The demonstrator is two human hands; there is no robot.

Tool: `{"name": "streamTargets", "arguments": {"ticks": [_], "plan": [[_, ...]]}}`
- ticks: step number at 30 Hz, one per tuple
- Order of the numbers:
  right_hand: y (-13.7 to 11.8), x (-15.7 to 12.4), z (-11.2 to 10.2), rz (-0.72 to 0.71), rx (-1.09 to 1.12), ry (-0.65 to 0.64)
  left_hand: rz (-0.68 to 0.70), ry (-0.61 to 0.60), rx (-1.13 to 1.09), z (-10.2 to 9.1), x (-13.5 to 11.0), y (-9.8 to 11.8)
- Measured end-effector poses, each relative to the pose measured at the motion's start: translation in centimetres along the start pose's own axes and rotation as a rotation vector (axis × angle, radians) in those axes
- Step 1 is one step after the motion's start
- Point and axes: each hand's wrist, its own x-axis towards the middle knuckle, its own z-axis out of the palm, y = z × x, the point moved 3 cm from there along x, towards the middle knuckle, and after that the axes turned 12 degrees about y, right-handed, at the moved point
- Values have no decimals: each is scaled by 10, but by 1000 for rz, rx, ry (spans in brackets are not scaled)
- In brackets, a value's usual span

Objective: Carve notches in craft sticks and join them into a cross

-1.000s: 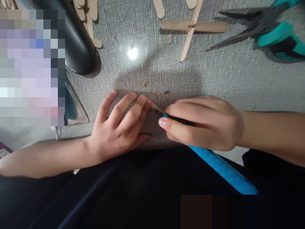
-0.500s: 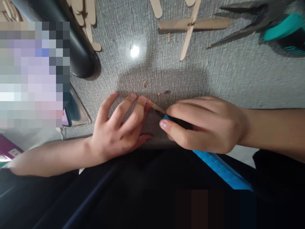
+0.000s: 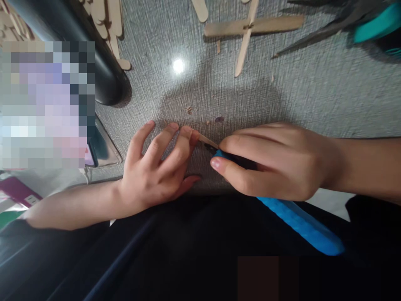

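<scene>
My left hand [image 3: 159, 167] rests palm down on the table, fingers spread. Its index and middle fingertips press a narrow wooden craft stick [image 3: 206, 139], most of which is hidden beneath the hands. My right hand [image 3: 272, 163] is wrapped round a blue-handled tool [image 3: 300, 225] with a dark metal tip, its exact kind hidden by the fingers. That tip meets the stick between the two hands. Small wood shavings [image 3: 189, 110] lie just beyond my left fingertips.
Two craft sticks joined as a cross [image 3: 228, 29] lie ahead, beside open pliers with teal grips [image 3: 376, 27]. A pile of craft sticks [image 3: 115, 21] and a black cylindrical object [image 3: 106, 79] are at the upper left. A phone [image 3: 102, 146] lies near my left forearm.
The view has shifted slightly. My right hand and the blue-handled tool have edged a little to the right; my left hand stays in place, still pressing the stick.
</scene>
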Motion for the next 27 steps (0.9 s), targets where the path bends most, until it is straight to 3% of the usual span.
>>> {"name": "streamTargets", "arguments": {"ticks": [15, 21, 27], "plan": [[-1, -5, -2, -33, -55, 4, -17, -14, -22, -1, -2, 0], [-4, -6, -3, -41, -82, 4, -115, -24, -153, 0, -5, -2], [-8, -4, -3, -53, -108, 19, 2, -16, 3, 0, 0, 0]]}}
